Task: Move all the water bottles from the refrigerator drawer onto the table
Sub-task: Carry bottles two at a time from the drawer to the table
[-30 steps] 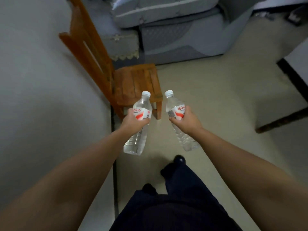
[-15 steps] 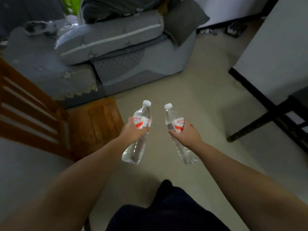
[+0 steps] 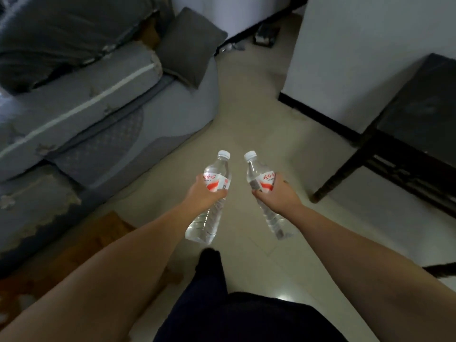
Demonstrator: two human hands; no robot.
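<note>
My left hand (image 3: 203, 195) grips a clear water bottle (image 3: 217, 174) with a white cap and a red-and-white label, held around its middle. My right hand (image 3: 277, 196) grips a second bottle of the same kind (image 3: 261, 175), also around its middle. Both bottles tilt forward with caps pointing away from me, side by side over the tiled floor. A dark table (image 3: 417, 124) with black legs stands at the right, a short way beyond my right hand. The refrigerator drawer is out of view.
A grey sofa (image 3: 103, 112) with a dark cushion (image 3: 190, 48) fills the left. A wooden chair seat (image 3: 81, 245) shows at the lower left under my left arm. A white wall corner (image 3: 345, 58) with a black skirting stands ahead right. Pale floor (image 3: 246, 114) runs between.
The view has swung to the right: the wooden chair slid to the lower left, and the dark table came further into view at the right. Both hands keep holding their bottles the same way.
</note>
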